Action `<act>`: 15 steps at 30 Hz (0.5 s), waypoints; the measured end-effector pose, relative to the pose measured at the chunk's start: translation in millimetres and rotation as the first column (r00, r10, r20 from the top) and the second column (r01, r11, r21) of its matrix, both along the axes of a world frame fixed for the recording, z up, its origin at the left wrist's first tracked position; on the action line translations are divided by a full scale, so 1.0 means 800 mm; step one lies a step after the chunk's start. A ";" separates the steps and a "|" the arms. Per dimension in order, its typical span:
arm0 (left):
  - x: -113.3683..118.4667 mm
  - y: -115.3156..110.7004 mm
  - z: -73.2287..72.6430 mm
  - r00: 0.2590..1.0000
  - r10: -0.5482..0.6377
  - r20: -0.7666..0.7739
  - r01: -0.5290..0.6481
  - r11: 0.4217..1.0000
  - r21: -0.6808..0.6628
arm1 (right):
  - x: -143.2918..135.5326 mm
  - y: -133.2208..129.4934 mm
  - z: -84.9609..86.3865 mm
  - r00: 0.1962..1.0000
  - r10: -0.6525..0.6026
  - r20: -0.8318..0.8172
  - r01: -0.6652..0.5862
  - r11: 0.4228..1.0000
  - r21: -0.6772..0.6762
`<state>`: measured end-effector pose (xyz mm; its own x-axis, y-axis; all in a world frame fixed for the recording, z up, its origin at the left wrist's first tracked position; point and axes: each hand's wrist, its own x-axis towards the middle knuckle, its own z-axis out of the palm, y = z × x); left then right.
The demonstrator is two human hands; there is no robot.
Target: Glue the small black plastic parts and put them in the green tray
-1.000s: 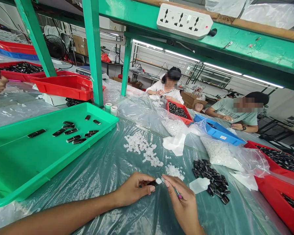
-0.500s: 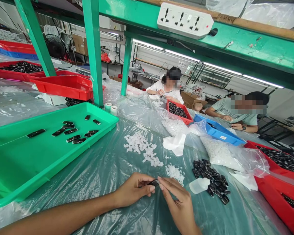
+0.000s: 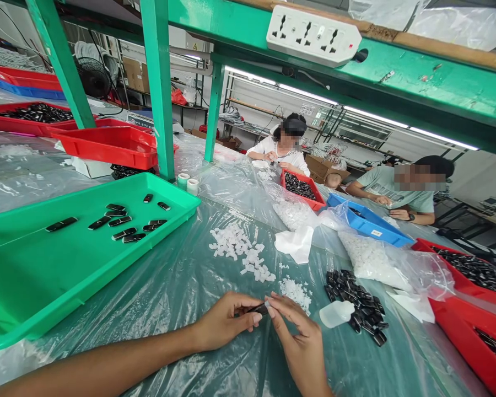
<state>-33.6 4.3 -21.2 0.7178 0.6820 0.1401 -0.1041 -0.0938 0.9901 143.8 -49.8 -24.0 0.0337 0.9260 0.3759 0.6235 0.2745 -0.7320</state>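
Note:
Between the thumb and fingers of my left hand (image 3: 223, 322) is a small glossy black casing (image 3: 259, 310), held just above the plastic-covered table. My right hand (image 3: 300, 333) is closed in a pinch at the casing's right end, where a small white piece (image 3: 267, 304) shows between the fingertips. Beyond my hands lies a heap of white pieces (image 3: 231, 242), with a pile of finer white bits (image 3: 295, 292) closer in. Several black casings (image 3: 355, 303) are heaped to the right, beside a translucent bottle (image 3: 337, 314) lying on its side.
A green tray (image 3: 66, 281) with several black casings stands on the left. Red bins (image 3: 458, 325) and a blue bin (image 3: 372, 223) line the right, near a bag of white pieces (image 3: 370, 256). A green frame with a power strip (image 3: 314, 36) crosses overhead. Two people sit opposite.
My right fingers have shifted slightly at the casing's end, and the white piece shows more there. My left hand keeps its hold in nearly the same place.

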 end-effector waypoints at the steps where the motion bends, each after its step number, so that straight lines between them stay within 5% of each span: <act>1: 0.000 0.000 0.000 1.000 0.004 -0.001 -0.004 1.000 0.011 | 0.000 0.000 0.000 1.000 0.000 0.001 0.000 1.000 -0.016; 10: -0.006 -0.003 0.016 0.994 0.086 -0.066 -0.072 0.980 0.187 | 0.000 -0.003 -0.003 0.992 0.077 0.099 -0.084 0.994 0.066; 15: -0.004 0.000 0.011 0.999 0.040 0.002 -0.040 0.999 -0.004 | -0.004 -0.001 0.003 0.996 0.084 0.026 -0.083 0.996 -0.039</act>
